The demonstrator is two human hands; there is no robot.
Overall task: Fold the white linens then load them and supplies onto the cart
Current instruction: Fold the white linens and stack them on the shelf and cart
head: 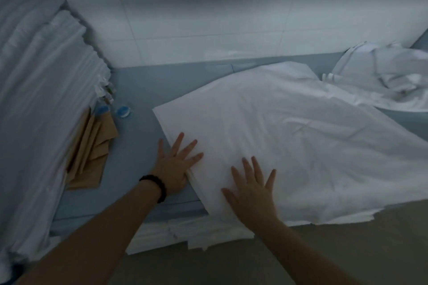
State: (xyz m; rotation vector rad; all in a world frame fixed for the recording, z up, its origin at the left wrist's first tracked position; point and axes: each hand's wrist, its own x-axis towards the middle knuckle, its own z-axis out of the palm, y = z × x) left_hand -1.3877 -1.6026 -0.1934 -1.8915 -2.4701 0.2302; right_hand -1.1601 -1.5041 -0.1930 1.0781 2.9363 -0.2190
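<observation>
Folding step: both hands, left (176, 164) and right (251, 188), press flat, fingers spread (gripping nothing), on the sheet (289, 136) lying on the blue table (136, 90). Next probably another fold.

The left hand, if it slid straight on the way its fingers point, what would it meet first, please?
The left hand points up and rightward onto the folded white sheet, whose near edge its fingers overlap. It would probably just ride across that sheet, with only the tiled wall beyond.
</observation>
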